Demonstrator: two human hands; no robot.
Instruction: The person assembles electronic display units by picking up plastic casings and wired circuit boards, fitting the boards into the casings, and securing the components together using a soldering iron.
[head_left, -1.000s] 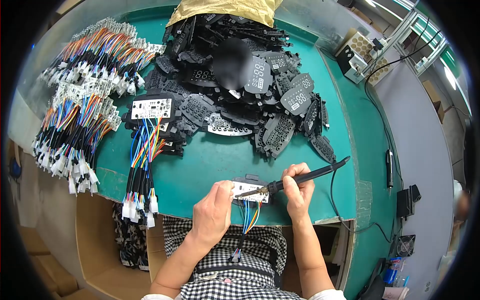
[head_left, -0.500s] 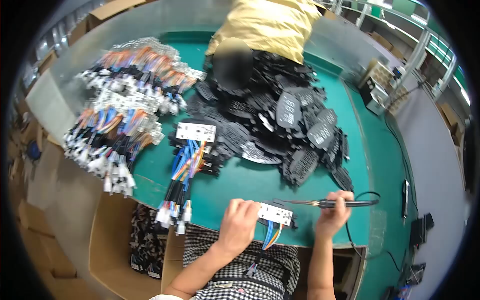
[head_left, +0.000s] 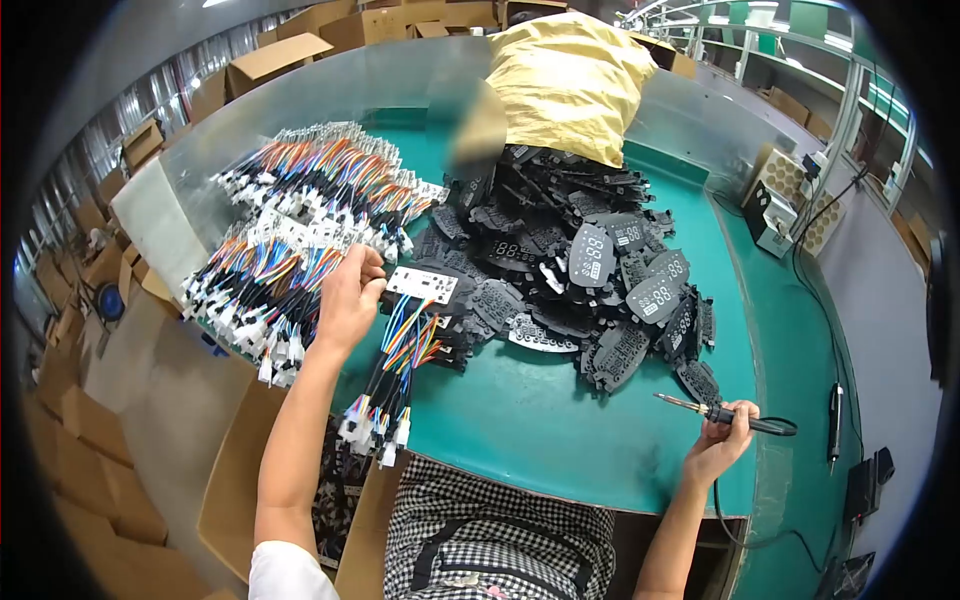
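Note:
My right hand (head_left: 722,440) grips a soldering iron (head_left: 715,412) near the table's right front, its tip pointing left. My left hand (head_left: 350,297) has curled fingers beside the left edge of a stack, whose top piece carries a white circuit board (head_left: 424,285). Whether those fingers hold anything is hidden. Bundles of coloured wires (head_left: 392,385) with white plugs hang forward from this stack. Left of the hand lies a big heap of white boards with wires (head_left: 270,270). Black display panels (head_left: 592,255), some showing digit cut-outs, are piled in the middle.
A yellow bag (head_left: 570,85) stands behind the black pile. Toward the right are a small boxy device (head_left: 770,215), a pen-shaped tool (head_left: 835,425) and the iron's black cable (head_left: 745,545). An open cardboard box (head_left: 235,470) sits below the table's left edge.
My left hand has moved from the front edge up left to the stack. The wired board that lay before me is gone from there. My right hand has drawn slightly right with the soldering iron.

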